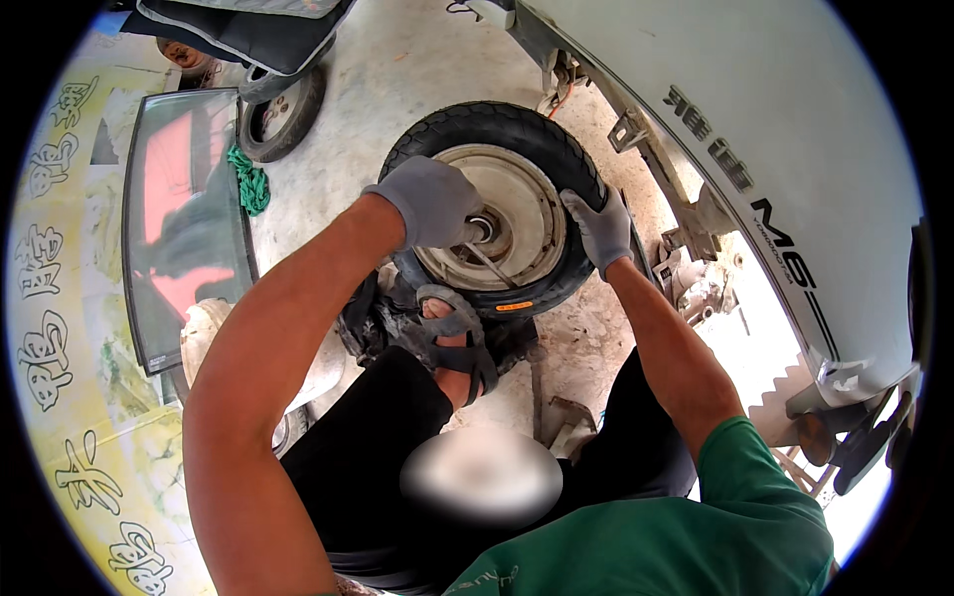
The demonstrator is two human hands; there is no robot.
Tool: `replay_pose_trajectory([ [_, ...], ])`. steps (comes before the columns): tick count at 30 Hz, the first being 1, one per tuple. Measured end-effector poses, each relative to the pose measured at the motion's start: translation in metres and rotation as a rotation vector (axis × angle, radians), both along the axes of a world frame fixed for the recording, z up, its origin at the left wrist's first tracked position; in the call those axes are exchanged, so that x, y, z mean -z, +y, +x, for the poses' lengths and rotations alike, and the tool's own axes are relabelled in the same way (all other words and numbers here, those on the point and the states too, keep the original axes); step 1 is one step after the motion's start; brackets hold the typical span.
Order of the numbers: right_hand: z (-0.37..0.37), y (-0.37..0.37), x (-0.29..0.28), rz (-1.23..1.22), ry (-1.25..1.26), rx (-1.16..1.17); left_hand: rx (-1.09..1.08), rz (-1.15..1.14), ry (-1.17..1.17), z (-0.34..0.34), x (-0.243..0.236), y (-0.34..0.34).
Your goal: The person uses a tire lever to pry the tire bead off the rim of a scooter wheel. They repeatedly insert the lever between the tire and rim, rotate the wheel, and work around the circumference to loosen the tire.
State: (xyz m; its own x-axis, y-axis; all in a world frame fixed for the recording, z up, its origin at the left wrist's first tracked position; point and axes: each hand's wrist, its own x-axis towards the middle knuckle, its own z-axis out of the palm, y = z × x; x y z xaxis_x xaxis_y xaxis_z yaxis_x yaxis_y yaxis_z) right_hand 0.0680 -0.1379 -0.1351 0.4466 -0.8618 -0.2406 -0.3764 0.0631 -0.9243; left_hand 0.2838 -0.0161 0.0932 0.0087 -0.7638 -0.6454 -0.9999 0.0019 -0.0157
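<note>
A wheel [539, 236] with a cream-coloured rim and a black tyre [467, 124] stands before me, its face turned up toward me. My left hand [429, 202], in a grey glove, is closed at the rim's centre, next to the round hub opening [483, 228]. From under this fist a thin metal rod [491, 266] slants down across the rim; its upper end is hidden. My right hand [602, 228], also gloved, grips the tyre's right side, thumb on the sidewall. Below the wheel is my sandalled foot [459, 338].
A white vehicle panel [755, 89] fills the right side, with a metal frame under it. On the left, a framed glass pane [189, 219] leans by a yellow banner [60, 298]. Another wheel [283, 114] and a green cloth [248, 182] lie beyond the glass.
</note>
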Motion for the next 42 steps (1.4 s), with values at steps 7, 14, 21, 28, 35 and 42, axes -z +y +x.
replay_pose_trajectory([
  [7,0.005,0.000,0.020,0.038,-0.140,0.005,-0.183,-0.095,-0.240,-0.021,0.012,0.004],
  [14,0.006,0.001,0.020,0.020,-0.112,0.019,-0.038,-0.040,-0.194,-0.018,0.010,-0.004],
  [21,0.005,0.002,0.017,0.039,-0.136,0.034,0.058,-0.019,-0.103,-0.008,0.005,-0.007],
  [28,0.005,0.002,0.016,0.038,-0.149,0.026,0.157,-0.045,-0.074,-0.003,0.008,-0.008],
  [35,0.003,0.000,0.014,-0.032,-0.116,0.036,0.176,-0.042,0.000,0.008,0.007,-0.015],
  [42,0.007,0.003,-0.003,0.071,-0.096,0.007,0.180,-0.026,0.035,0.017,0.007,-0.013],
])
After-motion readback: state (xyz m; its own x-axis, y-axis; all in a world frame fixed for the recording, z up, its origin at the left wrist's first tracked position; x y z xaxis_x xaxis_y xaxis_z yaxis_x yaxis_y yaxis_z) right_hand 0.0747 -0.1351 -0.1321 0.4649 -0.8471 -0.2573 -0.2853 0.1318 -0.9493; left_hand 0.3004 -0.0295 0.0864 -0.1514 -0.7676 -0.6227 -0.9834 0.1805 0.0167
